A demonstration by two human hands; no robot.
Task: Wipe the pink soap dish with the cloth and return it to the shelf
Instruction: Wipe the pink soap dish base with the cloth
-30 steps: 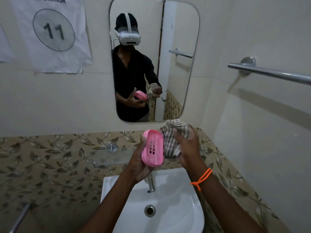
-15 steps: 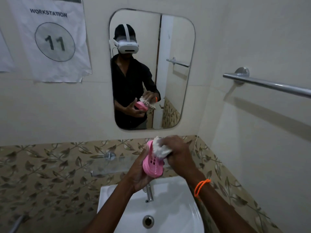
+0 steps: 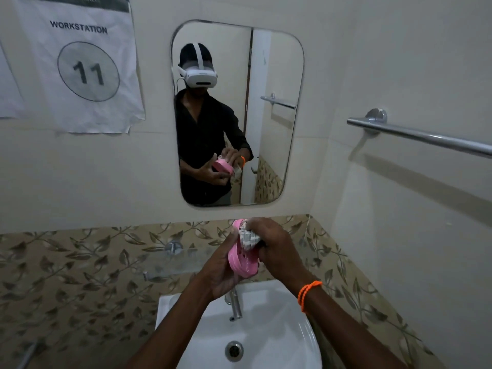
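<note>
The pink soap dish [image 3: 242,263] is held on edge above the sink, its slotted inside facing right. My left hand [image 3: 219,270] grips it from behind and below. My right hand [image 3: 277,251] holds a bunched checked cloth [image 3: 247,237] and presses it into the upper part of the dish. Most of the cloth is hidden under my fingers. The glass shelf [image 3: 173,262] on the patterned tile sits just left of the dish and behind it.
A white sink [image 3: 279,328] with a chrome tap [image 3: 235,304] lies directly below my hands. A mirror [image 3: 269,145] hangs above. A chrome towel bar [image 3: 420,135] juts from the right wall. A paper sign [image 3: 80,62] hangs at upper left.
The cloth went from hanging loose beside the dish to being pressed into it by my right hand. Both hands and the dish now sit lower in view as the camera tilted up.
</note>
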